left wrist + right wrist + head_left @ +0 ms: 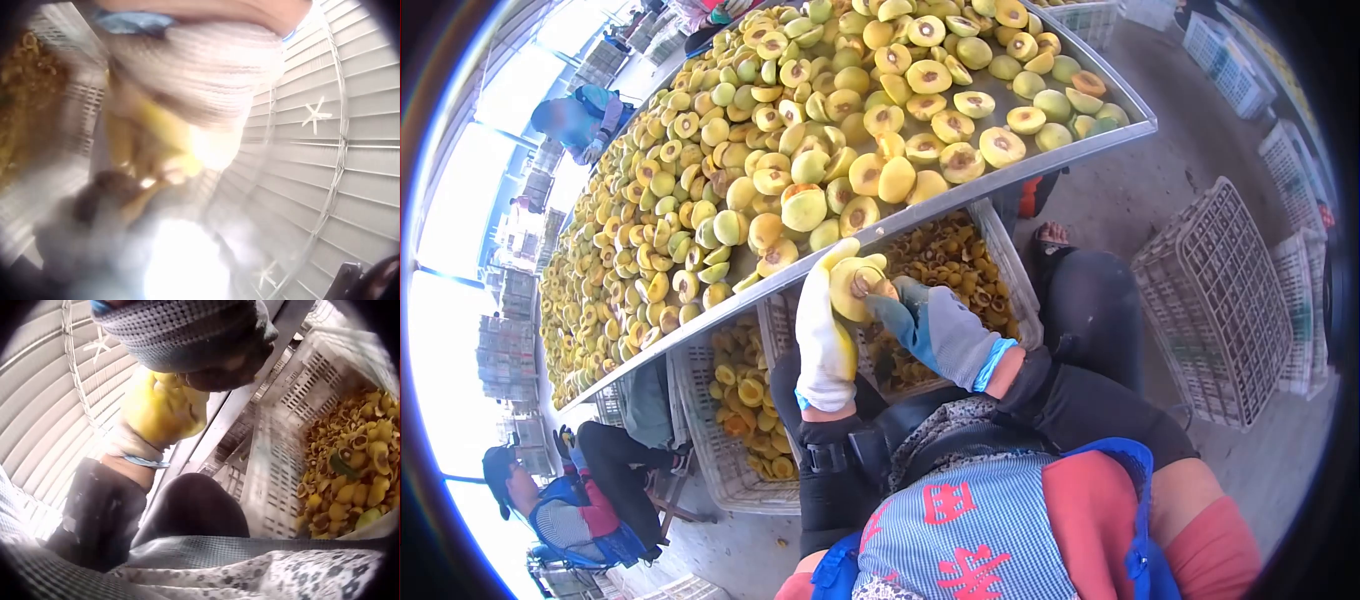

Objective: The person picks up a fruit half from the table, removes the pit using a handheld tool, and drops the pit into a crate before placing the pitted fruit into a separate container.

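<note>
Now L hand, R hand grip fruit.

1. Long grey metal sorting tray: smooth, dull sheen.
2. White lattice plastic crate: matt.
3. White knitted cloth glove, left hand: rough weave, yellow rubbery fingers.
4. Halved yellow fruit: matt cut flesh.

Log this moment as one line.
left hand: holds peach half | right hand: pinches its centre | below: crate | above: tray

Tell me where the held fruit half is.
Head view, centre: the fruit half rests in the left hand, right hand touching it, just under the tray.
</note>
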Motion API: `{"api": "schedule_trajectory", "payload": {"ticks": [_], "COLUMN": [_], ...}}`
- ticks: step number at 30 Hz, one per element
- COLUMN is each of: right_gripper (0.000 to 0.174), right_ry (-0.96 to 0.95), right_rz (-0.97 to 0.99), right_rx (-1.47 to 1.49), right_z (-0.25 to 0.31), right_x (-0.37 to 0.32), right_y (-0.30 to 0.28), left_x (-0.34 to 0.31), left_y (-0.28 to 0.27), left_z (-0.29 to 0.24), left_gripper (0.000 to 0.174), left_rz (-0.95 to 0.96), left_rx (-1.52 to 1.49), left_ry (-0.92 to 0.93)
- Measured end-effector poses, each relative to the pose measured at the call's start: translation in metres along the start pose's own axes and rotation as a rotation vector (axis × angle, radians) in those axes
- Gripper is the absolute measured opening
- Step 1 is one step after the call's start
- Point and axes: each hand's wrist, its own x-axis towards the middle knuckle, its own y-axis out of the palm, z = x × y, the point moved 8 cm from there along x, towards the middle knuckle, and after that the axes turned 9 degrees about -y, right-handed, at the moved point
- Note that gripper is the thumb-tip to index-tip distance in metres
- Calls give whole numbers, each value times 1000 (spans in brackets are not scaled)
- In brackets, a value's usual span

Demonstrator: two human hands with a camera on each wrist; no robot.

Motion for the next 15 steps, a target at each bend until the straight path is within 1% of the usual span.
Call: {"api": "schedule_trajectory", "payload": {"ticks": [2,3,5,7,9,10,12,14,15], "right_gripper": [47,46,47,48,49,50,51,52,52], "right_ry": [55,84,51,40,53,59,74,69,67], "right_rz": [0,1,-25,-27,-5,7,29,39,42], "right_rx": [53,80,122,162,203,196,183,178,175], "right_z": [5,5,1,-7,-11,-13,-9,-13,-15], "right_x": [1,0,-4,-7,-8,-9,-9,-10,-11], "right_y": [-7,-8,-5,3,10,10,5,8,9], "left_x": [-6,-8,-10,-13,-10,-6,-2,-1,-2], "left_y": [4,4,4,7,3,-1,-3,1,-1], "left_z": [-2,-7,-15,-20,-12,1,22,29,26], "left_gripper": [40,38,37,39,36,34,37,38,43], "left_rz": [-12,-26,-54,-81,-73,-50,-42,-70,-171], "left_rx": [-131,14,304,593,455,173,-208,-407,-355], "left_ry": [-42,46,220,396,349,211,1,-132,-39]}}
